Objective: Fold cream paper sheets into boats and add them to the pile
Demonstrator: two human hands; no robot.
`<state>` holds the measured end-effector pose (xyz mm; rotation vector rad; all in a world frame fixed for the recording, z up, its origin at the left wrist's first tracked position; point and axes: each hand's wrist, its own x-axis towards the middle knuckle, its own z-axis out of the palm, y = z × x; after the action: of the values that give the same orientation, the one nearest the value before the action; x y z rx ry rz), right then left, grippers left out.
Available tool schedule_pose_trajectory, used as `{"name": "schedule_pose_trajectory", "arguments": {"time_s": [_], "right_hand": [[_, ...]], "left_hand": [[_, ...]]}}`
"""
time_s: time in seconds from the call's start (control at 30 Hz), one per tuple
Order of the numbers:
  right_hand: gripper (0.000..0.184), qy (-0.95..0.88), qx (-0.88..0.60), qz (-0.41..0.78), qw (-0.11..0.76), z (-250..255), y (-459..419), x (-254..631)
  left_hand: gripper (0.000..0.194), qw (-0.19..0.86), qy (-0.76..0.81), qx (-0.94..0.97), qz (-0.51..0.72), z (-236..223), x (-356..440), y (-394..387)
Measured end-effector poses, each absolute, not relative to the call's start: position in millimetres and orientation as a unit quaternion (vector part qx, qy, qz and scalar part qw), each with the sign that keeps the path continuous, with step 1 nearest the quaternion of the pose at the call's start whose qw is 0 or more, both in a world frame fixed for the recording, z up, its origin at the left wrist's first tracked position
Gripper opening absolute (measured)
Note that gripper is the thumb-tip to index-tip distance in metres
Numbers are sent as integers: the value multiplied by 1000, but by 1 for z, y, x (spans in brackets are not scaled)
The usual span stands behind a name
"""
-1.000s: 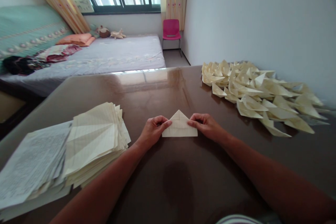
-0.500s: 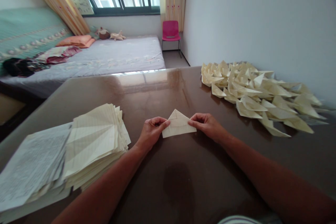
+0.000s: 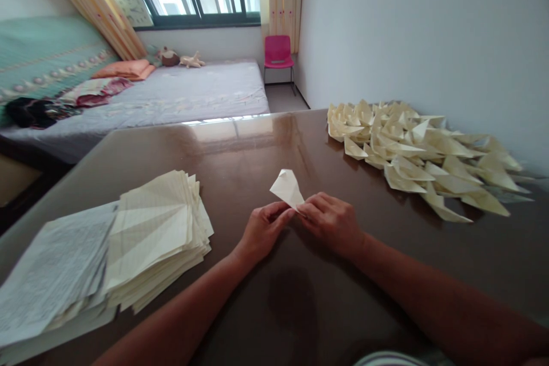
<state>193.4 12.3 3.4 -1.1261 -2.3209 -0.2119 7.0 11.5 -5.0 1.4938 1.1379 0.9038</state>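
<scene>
A small piece of folded cream paper (image 3: 288,187) is held up over the middle of the brown table (image 3: 240,309). Its upper part flares out to the left, and its lower end narrows between my fingers. My left hand (image 3: 266,230) pinches the bottom end between thumb and fingers. From the other side, my right hand (image 3: 330,218) closes on the lower right part, fingers curled over it. My hands almost touch there, and they hide the lower portion of the paper.
On the left lie a stack of cream sheets (image 3: 150,234) and a pile of printed sheets (image 3: 55,269). Many folded paper boats (image 3: 412,148) cover the table's back right, beside the wall (image 3: 412,28). Beyond are a bed (image 3: 206,88) and a pink chair (image 3: 278,52).
The folded paper was spread flat as a triangle between my hands; now it is turned and narrowed. My hands have come together, the right one moving left and curling over it.
</scene>
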Motion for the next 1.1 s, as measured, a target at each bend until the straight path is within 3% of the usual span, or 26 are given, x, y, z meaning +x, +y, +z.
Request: {"name": "schedule_pose_trajectory", "arguments": {"time_s": [0.13,0.2,0.4,0.53,0.6,0.7,0.8,0.93,1.1], "right_hand": [[27,-886,-412,-4,215,6,9,190],[27,-880,-412,58,229,9,10,195],[31,-677,-560,140,456,21,38,228],[47,-695,-486,402,347,17,54,238],[49,-698,-463,469,282,12,55,237],[44,-706,-467,467,258,6,52,232],[40,-703,-494,423,288,2,52,227],[34,-669,-513,438,312,-4,54,221],[32,-642,-526,438,345,-11,55,218]], "left_hand": [[32,542,476,568,396,-8,3,17],[31,540,482,565,396,-10,0,22],[26,488,498,639,324,-7,-10,31],[25,440,486,704,273,-3,-15,33],[25,427,484,720,254,-3,-17,33],[25,446,483,708,259,-5,-17,35],[24,485,476,666,307,-8,-16,36],[20,463,484,642,373,-9,-17,38],[17,479,465,662,341,-10,-23,43]]}}
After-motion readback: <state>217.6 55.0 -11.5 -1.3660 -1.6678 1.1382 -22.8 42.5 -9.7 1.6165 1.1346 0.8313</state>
